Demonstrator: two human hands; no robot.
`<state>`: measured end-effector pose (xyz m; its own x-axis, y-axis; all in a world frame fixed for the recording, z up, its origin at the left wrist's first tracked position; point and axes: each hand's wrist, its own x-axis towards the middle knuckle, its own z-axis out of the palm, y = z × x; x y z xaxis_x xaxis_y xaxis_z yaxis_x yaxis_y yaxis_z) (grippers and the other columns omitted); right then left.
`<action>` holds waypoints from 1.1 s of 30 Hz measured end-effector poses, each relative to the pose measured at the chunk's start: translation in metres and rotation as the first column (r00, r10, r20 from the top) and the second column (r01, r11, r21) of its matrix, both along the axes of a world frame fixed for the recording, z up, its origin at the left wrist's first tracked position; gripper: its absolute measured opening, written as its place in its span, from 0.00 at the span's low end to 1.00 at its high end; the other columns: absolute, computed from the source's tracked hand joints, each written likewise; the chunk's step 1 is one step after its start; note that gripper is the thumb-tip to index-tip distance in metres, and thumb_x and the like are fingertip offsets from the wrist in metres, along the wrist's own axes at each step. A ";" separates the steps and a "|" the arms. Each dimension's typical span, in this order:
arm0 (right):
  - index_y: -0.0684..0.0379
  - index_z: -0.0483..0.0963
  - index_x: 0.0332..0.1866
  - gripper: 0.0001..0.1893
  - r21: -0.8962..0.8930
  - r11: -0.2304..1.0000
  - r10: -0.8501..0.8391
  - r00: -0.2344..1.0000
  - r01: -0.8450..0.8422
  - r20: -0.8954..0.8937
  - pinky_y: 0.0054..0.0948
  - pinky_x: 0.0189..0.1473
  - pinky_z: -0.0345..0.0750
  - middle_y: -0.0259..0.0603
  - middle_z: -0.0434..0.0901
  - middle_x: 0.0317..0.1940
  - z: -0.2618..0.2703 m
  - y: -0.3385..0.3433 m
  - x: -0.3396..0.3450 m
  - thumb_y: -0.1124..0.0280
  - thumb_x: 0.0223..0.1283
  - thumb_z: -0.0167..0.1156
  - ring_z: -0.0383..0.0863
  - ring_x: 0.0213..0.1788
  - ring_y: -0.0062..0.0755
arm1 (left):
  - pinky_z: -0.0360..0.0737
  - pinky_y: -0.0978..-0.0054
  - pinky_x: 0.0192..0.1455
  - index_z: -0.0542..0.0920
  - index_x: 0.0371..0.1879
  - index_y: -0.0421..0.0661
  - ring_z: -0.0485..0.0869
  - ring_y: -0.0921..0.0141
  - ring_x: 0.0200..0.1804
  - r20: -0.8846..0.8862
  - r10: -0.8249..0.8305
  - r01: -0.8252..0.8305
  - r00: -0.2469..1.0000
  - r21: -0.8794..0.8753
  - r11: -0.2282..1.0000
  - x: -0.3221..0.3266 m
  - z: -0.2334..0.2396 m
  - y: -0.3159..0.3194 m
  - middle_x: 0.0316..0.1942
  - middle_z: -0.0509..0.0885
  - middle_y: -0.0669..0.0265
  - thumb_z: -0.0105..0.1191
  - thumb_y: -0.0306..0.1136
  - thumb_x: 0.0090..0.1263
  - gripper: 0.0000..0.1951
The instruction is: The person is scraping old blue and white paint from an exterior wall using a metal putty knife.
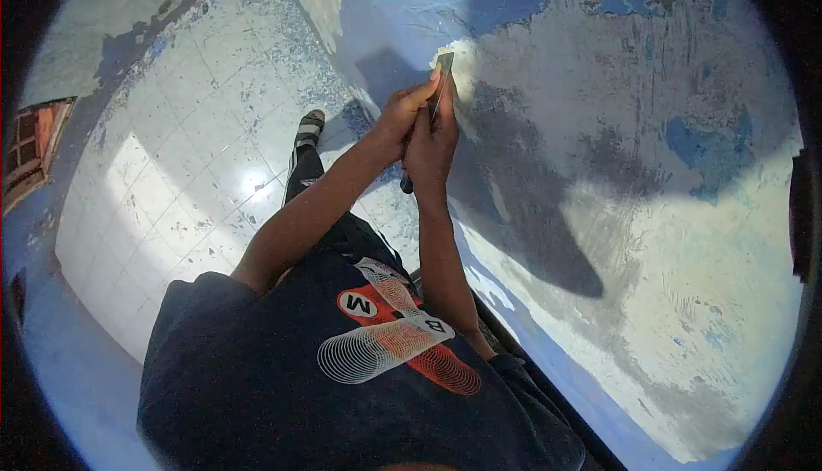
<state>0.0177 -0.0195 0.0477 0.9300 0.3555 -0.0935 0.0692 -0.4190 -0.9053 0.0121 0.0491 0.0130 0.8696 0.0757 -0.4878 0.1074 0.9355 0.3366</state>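
My left hand (408,114) and my right hand (437,143) are together on a scraper with a flat metal blade (444,76), held between them. The thumb of my left hand lies along the blade. A dark handle end sticks out below my hands. The blade's tip meets the wall (565,66) at a pale chipped patch beside blue paint (411,2). Exactly how the fingers wrap the handle is hidden.
White floor tiles (186,169) strewn with paint flakes lie at the left. My foot in a striped sandal (311,121) stands near the wall's base. A wooden-framed window (35,143) is at the far left. Bare grey patches and shadows cover much of the wall.
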 end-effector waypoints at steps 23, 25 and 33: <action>0.52 0.61 0.38 0.08 0.659 0.226 0.171 0.636 0.718 -0.752 0.22 0.10 0.57 0.27 0.60 0.16 0.064 0.068 -0.043 0.62 0.71 0.47 0.56 0.09 0.19 | 0.65 0.69 0.65 0.52 0.71 0.43 0.67 0.65 0.63 0.284 -0.429 0.121 0.858 0.699 0.705 -0.080 0.082 0.087 0.62 0.67 0.57 0.65 0.39 0.58 0.45; 0.52 0.61 0.40 0.06 0.649 0.144 0.168 0.628 0.747 -0.760 0.24 0.08 0.57 0.27 0.59 0.16 0.062 0.074 -0.039 0.63 0.72 0.45 0.56 0.09 0.20 | 0.60 0.66 0.68 0.47 0.73 0.44 0.61 0.62 0.68 0.288 -0.495 0.217 0.820 0.644 0.734 -0.079 0.082 0.100 0.67 0.61 0.55 0.70 0.41 0.53 0.53; 0.50 0.59 0.32 0.11 0.630 -0.043 0.200 0.624 0.776 -0.755 0.20 0.11 0.60 0.26 0.59 0.15 0.043 0.096 -0.024 0.60 0.70 0.48 0.56 0.09 0.17 | 0.61 0.68 0.66 0.47 0.73 0.44 0.68 0.66 0.60 0.250 -0.662 0.238 0.706 0.797 0.555 -0.052 0.090 0.131 0.55 0.68 0.62 0.75 0.42 0.44 0.59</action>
